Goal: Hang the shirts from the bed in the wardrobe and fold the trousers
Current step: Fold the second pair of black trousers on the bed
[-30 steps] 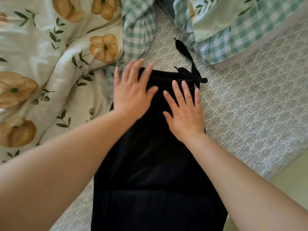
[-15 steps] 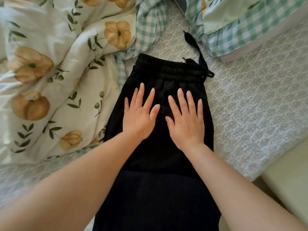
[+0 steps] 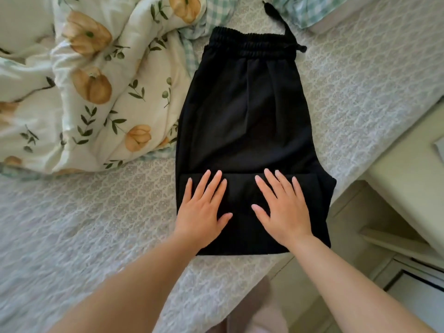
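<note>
Black trousers (image 3: 245, 111) lie folded flat on the patterned grey bed sheet (image 3: 96, 224), elastic waistband at the far end with a drawstring trailing up to the right. A folded layer covers the near end. My left hand (image 3: 204, 210) presses flat on that near layer with fingers straight and spread. Beside it, my right hand (image 3: 281, 207) presses flat the same way. Neither hand grips the cloth. No shirts are in view.
A bunched floral duvet (image 3: 91, 92) with a green checked lining lies left of the trousers. A green checked pillow (image 3: 302, 10) sits at the top right. The bed's edge runs down the right side, with a pale bedside cabinet (image 3: 403, 179) beyond it.
Both hands have slid down the trousers from the waistband toward me, onto the near folded end. The view has pulled back, showing the bed edge and cabinet.
</note>
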`<state>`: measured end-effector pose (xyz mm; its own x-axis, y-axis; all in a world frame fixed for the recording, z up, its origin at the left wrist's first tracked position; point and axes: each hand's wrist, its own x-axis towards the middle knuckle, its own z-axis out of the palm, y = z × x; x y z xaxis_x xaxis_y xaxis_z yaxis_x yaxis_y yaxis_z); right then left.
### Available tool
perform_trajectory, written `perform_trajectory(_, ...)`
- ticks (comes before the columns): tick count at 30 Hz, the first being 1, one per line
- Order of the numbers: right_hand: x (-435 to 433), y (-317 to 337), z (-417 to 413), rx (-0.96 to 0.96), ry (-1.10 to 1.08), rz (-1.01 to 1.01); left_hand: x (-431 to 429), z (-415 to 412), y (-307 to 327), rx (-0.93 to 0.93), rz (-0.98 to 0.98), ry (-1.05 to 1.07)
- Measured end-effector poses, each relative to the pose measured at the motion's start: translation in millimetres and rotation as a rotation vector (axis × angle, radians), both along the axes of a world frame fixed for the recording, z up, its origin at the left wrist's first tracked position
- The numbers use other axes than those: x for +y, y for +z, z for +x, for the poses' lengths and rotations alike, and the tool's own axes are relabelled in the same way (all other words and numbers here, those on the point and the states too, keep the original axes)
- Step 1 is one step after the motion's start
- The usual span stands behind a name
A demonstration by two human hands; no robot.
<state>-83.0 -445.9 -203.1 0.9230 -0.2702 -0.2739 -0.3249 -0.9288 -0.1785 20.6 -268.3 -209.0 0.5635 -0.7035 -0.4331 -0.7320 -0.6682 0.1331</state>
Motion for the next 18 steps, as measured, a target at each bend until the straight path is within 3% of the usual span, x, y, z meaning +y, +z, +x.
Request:
perform_trajectory(4,9.1,-3.8,-50.4,0.23,0.056,-0.05,37.4,-15.3,1.3,0.079,0.107,-0.068)
perform_trajectory(10,1.6,-5.5,-88.2,0.355,0.174,-0.145,59.6,-26.2,-3.4,0.024,0.214,-0.152)
perform_trajectory(14,-9.5,1.3,-98.0,0.313,0.182,-0.235,69.5,-37.7,-1.9,-0.019,0.167,-0.103)
perform_trajectory(18,-25.8,12.2,-104.9,0.098,0.007,-0.181,77.0,-45.9,4.3,-0.003,0.047,0.001)
